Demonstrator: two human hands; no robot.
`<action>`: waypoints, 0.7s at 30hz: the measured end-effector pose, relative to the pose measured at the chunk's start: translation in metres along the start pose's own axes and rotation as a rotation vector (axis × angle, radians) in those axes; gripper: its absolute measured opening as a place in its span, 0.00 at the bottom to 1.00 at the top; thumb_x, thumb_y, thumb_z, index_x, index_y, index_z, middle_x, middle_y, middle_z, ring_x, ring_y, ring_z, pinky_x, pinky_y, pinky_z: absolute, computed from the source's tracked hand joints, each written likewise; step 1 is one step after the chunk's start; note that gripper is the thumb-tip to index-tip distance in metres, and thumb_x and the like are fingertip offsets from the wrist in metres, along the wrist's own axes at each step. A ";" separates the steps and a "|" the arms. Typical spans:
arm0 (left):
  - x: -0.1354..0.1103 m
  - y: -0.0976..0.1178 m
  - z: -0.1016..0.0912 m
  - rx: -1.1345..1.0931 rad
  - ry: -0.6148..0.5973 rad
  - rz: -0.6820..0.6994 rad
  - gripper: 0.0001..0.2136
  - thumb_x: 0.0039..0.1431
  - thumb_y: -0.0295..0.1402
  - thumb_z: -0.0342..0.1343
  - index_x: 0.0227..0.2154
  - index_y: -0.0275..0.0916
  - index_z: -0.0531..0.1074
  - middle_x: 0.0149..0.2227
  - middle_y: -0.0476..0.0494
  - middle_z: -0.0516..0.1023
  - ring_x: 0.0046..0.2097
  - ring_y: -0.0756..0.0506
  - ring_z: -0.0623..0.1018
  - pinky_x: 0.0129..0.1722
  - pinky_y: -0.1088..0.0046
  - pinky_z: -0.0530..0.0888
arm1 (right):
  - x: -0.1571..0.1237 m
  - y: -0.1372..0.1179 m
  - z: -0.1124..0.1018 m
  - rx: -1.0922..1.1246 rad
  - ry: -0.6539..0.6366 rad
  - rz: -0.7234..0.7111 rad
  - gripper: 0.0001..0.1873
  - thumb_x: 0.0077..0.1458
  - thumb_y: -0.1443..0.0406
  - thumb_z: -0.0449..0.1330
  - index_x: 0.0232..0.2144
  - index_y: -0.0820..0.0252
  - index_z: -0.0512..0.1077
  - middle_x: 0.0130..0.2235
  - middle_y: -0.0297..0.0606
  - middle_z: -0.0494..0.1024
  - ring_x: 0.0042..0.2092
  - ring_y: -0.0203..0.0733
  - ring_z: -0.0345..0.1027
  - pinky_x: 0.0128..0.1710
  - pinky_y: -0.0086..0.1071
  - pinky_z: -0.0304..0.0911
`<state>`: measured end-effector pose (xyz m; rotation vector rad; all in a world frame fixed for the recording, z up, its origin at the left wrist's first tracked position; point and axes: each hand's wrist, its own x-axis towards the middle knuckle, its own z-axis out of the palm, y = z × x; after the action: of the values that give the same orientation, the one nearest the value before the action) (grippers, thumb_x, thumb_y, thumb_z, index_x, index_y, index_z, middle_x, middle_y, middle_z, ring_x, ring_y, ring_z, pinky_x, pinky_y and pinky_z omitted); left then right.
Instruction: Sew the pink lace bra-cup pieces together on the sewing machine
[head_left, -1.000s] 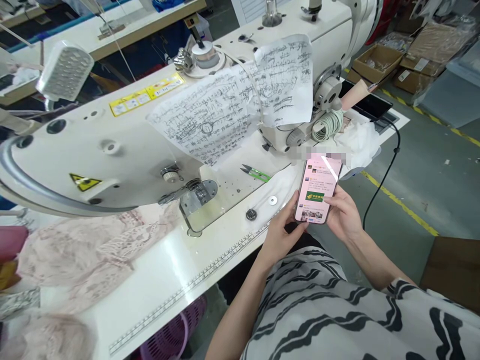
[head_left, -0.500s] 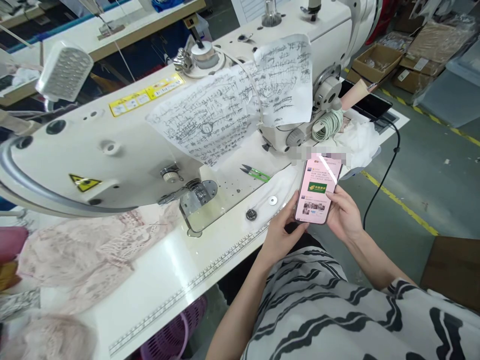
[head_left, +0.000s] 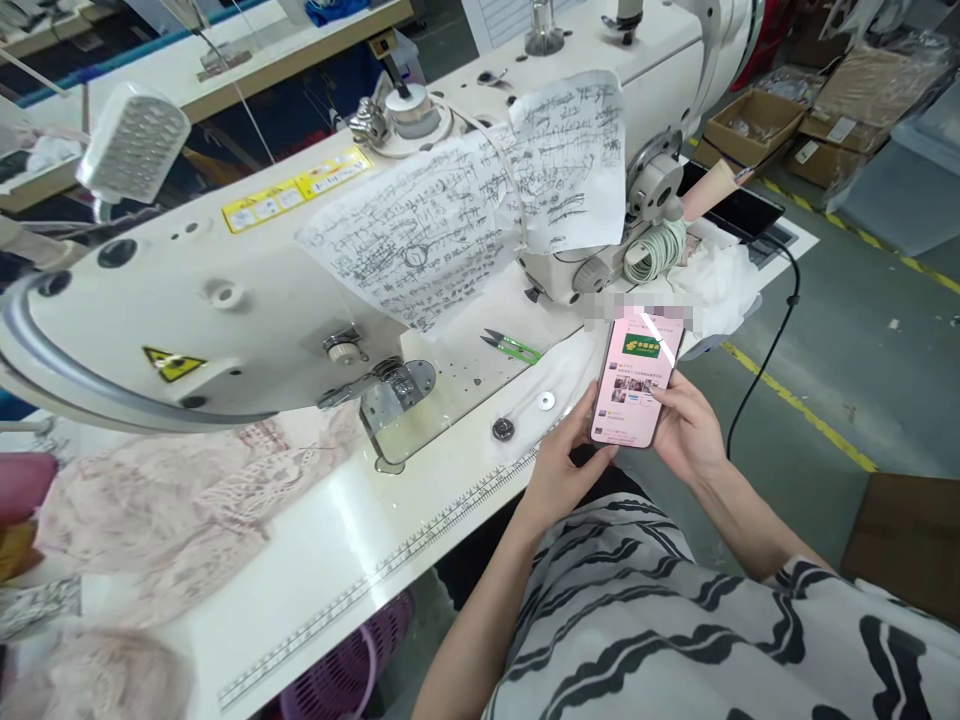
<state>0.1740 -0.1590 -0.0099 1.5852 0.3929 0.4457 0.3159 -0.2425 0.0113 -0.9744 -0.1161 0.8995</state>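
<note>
A smartphone (head_left: 628, 410) with a lit pink screen of text, small pictures and a green banner is held above my lap, at the table's front edge. My left hand (head_left: 564, 468) grips its left side and lower corner, thumb along the bottom. On the right side, my right hand (head_left: 688, 428) is closed round the edge, its thumb over the screen. Left of the phone, a white cloth (head_left: 555, 375) lies on the table with a bobbin (head_left: 502, 429) and a pale metal disc (head_left: 546, 401) on it. Green thread snips (head_left: 511, 347) rest just behind.
A large white sewing machine (head_left: 270, 300) spans the table, with handwritten paper sheets (head_left: 427, 230) strapped to it. Pale pink lace fabric (head_left: 180, 500) lies at left. A purple basket (head_left: 352, 660) stands below. A black cable (head_left: 757, 370) hangs at right; cardboard boxes (head_left: 754, 125) sit behind.
The content on the phone's screen has scrolled upward, so the green banner sits higher. Both hands keep their hold in nearly the same place.
</note>
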 end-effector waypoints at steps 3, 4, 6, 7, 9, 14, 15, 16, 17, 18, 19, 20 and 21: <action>-0.001 0.000 0.000 -0.008 0.004 0.000 0.33 0.61 0.31 0.57 0.66 0.49 0.50 0.63 0.42 0.64 0.50 0.44 0.76 0.50 0.66 0.76 | 0.000 0.000 0.000 0.027 0.006 0.006 0.15 0.47 0.69 0.62 0.40 0.55 0.75 0.43 0.35 0.81 0.53 0.49 0.71 0.56 0.46 0.66; -0.001 0.000 0.000 -0.010 0.003 -0.003 0.33 0.62 0.31 0.57 0.66 0.49 0.50 0.63 0.42 0.65 0.51 0.44 0.76 0.50 0.66 0.76 | 0.000 0.000 0.001 0.034 0.005 0.007 0.15 0.46 0.69 0.63 0.40 0.55 0.75 0.43 0.35 0.82 0.53 0.49 0.71 0.56 0.46 0.66; -0.001 0.000 0.000 -0.016 0.001 -0.007 0.32 0.63 0.31 0.56 0.66 0.49 0.50 0.62 0.43 0.66 0.51 0.44 0.75 0.51 0.66 0.76 | 0.000 0.000 0.000 0.038 -0.001 0.001 0.15 0.46 0.69 0.63 0.40 0.55 0.75 0.43 0.35 0.81 0.53 0.49 0.71 0.56 0.46 0.66; -0.001 0.000 0.000 -0.017 0.000 -0.007 0.32 0.62 0.31 0.56 0.66 0.49 0.50 0.62 0.43 0.66 0.51 0.44 0.75 0.51 0.65 0.75 | 0.001 0.000 0.000 0.036 -0.005 -0.002 0.15 0.46 0.68 0.63 0.40 0.55 0.75 0.43 0.35 0.81 0.54 0.49 0.71 0.56 0.46 0.66; -0.001 0.000 0.000 -0.015 -0.003 -0.002 0.33 0.62 0.31 0.57 0.67 0.49 0.49 0.62 0.43 0.66 0.51 0.44 0.75 0.51 0.65 0.75 | 0.001 0.000 0.000 0.030 -0.008 -0.003 0.15 0.46 0.68 0.63 0.40 0.55 0.75 0.44 0.35 0.81 0.54 0.50 0.70 0.56 0.46 0.66; 0.000 -0.001 0.000 -0.006 -0.006 0.001 0.35 0.60 0.30 0.58 0.67 0.50 0.49 0.62 0.43 0.66 0.52 0.43 0.75 0.53 0.64 0.74 | 0.002 0.001 -0.001 0.038 -0.001 0.003 0.15 0.45 0.68 0.63 0.39 0.55 0.75 0.43 0.35 0.81 0.53 0.49 0.71 0.55 0.45 0.67; -0.001 -0.001 0.000 -0.006 -0.003 -0.001 0.35 0.61 0.30 0.58 0.66 0.50 0.49 0.62 0.43 0.65 0.52 0.43 0.75 0.52 0.64 0.75 | 0.001 0.001 -0.001 0.039 0.000 0.005 0.15 0.45 0.68 0.63 0.39 0.55 0.75 0.43 0.35 0.82 0.52 0.49 0.72 0.55 0.45 0.67; -0.001 0.000 0.000 -0.006 0.000 -0.005 0.34 0.61 0.30 0.58 0.66 0.50 0.49 0.63 0.43 0.65 0.52 0.44 0.75 0.52 0.65 0.75 | 0.001 0.001 -0.001 0.037 0.001 0.006 0.15 0.45 0.68 0.63 0.39 0.55 0.75 0.43 0.35 0.82 0.51 0.49 0.72 0.54 0.45 0.67; -0.001 0.000 0.000 -0.007 0.002 -0.009 0.34 0.61 0.31 0.57 0.66 0.50 0.50 0.63 0.43 0.65 0.52 0.44 0.75 0.52 0.65 0.75 | 0.001 0.000 -0.001 0.033 0.003 0.007 0.15 0.45 0.68 0.63 0.39 0.55 0.75 0.43 0.35 0.82 0.51 0.49 0.73 0.54 0.45 0.68; -0.001 0.000 0.000 -0.009 0.003 -0.014 0.33 0.62 0.31 0.57 0.66 0.50 0.50 0.63 0.43 0.65 0.52 0.44 0.75 0.52 0.65 0.75 | 0.001 0.000 -0.001 0.026 0.005 0.007 0.15 0.45 0.68 0.63 0.39 0.55 0.76 0.43 0.35 0.82 0.50 0.48 0.73 0.54 0.45 0.68; -0.001 0.000 0.000 -0.011 0.004 -0.018 0.33 0.62 0.31 0.56 0.66 0.49 0.50 0.63 0.43 0.65 0.52 0.44 0.75 0.52 0.65 0.75 | 0.001 0.000 0.000 0.020 0.007 0.007 0.15 0.45 0.68 0.63 0.39 0.55 0.76 0.43 0.35 0.82 0.50 0.48 0.73 0.53 0.44 0.68; -0.001 0.000 0.000 -0.014 0.006 -0.021 0.32 0.62 0.31 0.56 0.66 0.49 0.50 0.62 0.43 0.65 0.52 0.44 0.75 0.52 0.65 0.75 | 0.001 0.000 0.000 0.015 0.008 0.007 0.15 0.45 0.68 0.63 0.39 0.55 0.75 0.43 0.35 0.82 0.50 0.48 0.73 0.53 0.44 0.68; -0.001 0.000 0.001 -0.016 0.011 -0.025 0.32 0.63 0.31 0.56 0.66 0.49 0.50 0.62 0.43 0.65 0.52 0.44 0.75 0.53 0.65 0.74 | 0.001 0.000 0.000 0.012 0.011 0.007 0.15 0.45 0.67 0.63 0.39 0.55 0.75 0.43 0.35 0.82 0.49 0.48 0.74 0.53 0.44 0.69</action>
<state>0.1733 -0.1602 -0.0097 1.5614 0.4160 0.4374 0.3167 -0.2418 0.0106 -0.9684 -0.0980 0.9002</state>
